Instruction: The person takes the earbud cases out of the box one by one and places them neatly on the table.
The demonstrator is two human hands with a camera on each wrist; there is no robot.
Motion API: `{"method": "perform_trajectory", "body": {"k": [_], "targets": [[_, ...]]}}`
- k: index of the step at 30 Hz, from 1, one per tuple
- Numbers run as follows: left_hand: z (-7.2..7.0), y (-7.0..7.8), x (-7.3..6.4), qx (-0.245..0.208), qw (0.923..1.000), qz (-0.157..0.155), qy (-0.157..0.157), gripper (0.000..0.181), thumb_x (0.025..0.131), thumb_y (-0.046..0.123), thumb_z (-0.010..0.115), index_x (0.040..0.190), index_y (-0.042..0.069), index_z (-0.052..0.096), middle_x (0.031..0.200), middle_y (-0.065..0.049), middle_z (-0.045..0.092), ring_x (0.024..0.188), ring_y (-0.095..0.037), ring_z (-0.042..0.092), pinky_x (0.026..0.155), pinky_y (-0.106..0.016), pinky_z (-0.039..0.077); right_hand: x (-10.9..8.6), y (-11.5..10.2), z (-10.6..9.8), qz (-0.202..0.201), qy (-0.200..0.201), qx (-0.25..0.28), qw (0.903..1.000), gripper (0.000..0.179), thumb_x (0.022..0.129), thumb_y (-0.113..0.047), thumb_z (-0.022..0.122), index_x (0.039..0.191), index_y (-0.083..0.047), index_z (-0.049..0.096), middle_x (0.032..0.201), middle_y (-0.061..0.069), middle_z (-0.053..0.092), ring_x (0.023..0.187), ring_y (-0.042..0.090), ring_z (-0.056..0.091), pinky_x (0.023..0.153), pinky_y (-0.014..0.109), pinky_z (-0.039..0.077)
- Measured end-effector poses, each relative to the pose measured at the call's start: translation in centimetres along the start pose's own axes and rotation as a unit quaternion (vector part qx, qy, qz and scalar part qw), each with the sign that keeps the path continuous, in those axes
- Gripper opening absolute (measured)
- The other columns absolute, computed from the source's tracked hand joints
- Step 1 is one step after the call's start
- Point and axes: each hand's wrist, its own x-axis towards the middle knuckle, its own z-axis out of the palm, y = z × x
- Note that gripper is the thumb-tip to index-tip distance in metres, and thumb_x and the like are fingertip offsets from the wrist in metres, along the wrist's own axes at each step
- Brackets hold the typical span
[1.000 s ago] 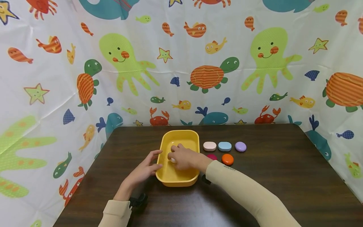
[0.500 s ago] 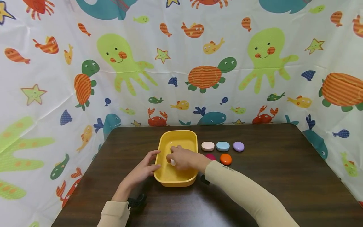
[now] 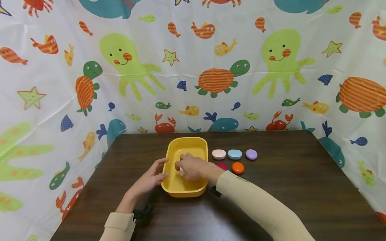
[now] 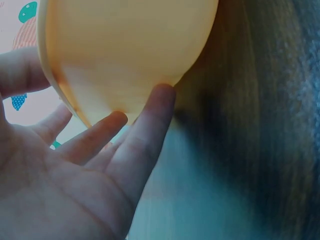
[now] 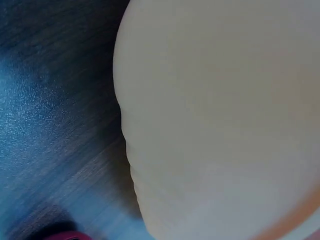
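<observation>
A yellow plastic tub (image 3: 184, 193) with a rim stands on the dark table. My left hand (image 3: 147, 182) is at its left side; in the left wrist view, its nearly straight fingers (image 4: 145, 135) touch the outer wall. Inside the tub, my right hand (image 3: 193, 167) holds a small white piece (image 3: 182, 171) between curled fingers. Most of that piece is hidden by the hand, so its kind is unclear. The right wrist view is mostly filled by the tub's outer wall (image 5: 215, 115), and the right fingers do not show there.
Right of the tub lie small rounded pieces: pale pink (image 3: 218, 154), light blue (image 3: 234, 154), purple (image 3: 251, 154) and orange (image 3: 238, 168). A magenta one (image 3: 222, 166) is partly behind the right wrist. A patterned cloth (image 3: 187, 83) hangs behind the dark wooden table (image 3: 286, 174).
The whole scene shifts slightly left as the head camera turns. Both hands keep their places at the tub, and the white piece stays in the right hand with little visible motion.
</observation>
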Motion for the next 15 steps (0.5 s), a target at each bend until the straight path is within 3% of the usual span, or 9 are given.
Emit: {"method": "perform_trajectory", "body": {"k": [6,15], "targets": [[0.0,0.0,0.1,0.002,1.0,-0.004,-0.001,0.064,0.102,0.027,0.059,0.156,0.019,0.026,0.16,-0.023,0.025,0.134,-0.04,0.047,0.104,-0.054,0.048,-0.5,0.3,-0.4,0.024,0.019,0.013,0.9994,0.035,0.085,-0.027,0.08,0.117,-0.028,0.065,0.114,-0.001,0.052,0.102,0.017,0.045,0.084,0.031,0.05],[-0.1,0.0,0.1,0.001,1.0,0.0,-0.004,0.063,0.102,0.026,0.059,0.156,0.018,0.026,0.16,-0.023,0.025,0.132,-0.039,0.049,0.104,-0.053,0.048,-1.7,0.4,-1.5,0.03,0.052,0.043,0.9973,0.034,0.086,-0.028,0.079,0.117,-0.024,0.066,0.117,0.0,0.051,0.105,0.018,0.044,0.085,0.03,0.05]]}}
